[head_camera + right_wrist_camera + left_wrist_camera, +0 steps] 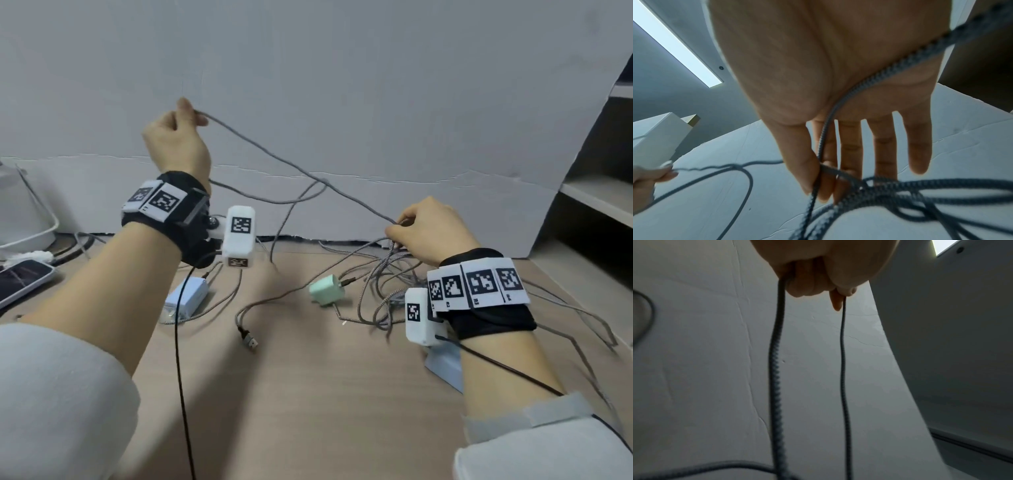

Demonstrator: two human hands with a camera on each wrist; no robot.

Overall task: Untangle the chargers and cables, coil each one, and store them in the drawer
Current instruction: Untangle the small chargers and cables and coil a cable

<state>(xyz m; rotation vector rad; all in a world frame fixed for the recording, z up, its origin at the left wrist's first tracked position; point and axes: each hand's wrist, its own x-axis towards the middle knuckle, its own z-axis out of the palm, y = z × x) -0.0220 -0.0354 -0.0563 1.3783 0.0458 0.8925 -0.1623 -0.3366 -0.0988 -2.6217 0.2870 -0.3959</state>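
the left hand [176, 137] is raised above the wooden surface [308, 394] and pinches a grey braided cable [274, 156] between thumb and fingertips; the left wrist view shows 2 strands hanging from that grip, so the cable appears to be folded over the fingers. the right hand [428, 229] is lower, just above the tangle [387, 284], with thumb and index finger pinching the same cable and the other 3 fingers straight and slightly spread. the span between the 2 hands is nearly taut. the rest of the cables lie knotted on the surface, with a mint green charger [327, 289] beside the knot, a white charger [186, 296] under the left wrist, and a loose usb plug [250, 341] nearer the person. no drawer can be identified in these views. risk 1: a further lift of the left hand is likely to tighten the loops rather than free them. risk 2: the mint green charger is attached to a strand and may be dragged or flipped. risk 3: a light pinch may let the cable slip through the fingers. risk 4: the wrist camera leads may catch in the tangle.
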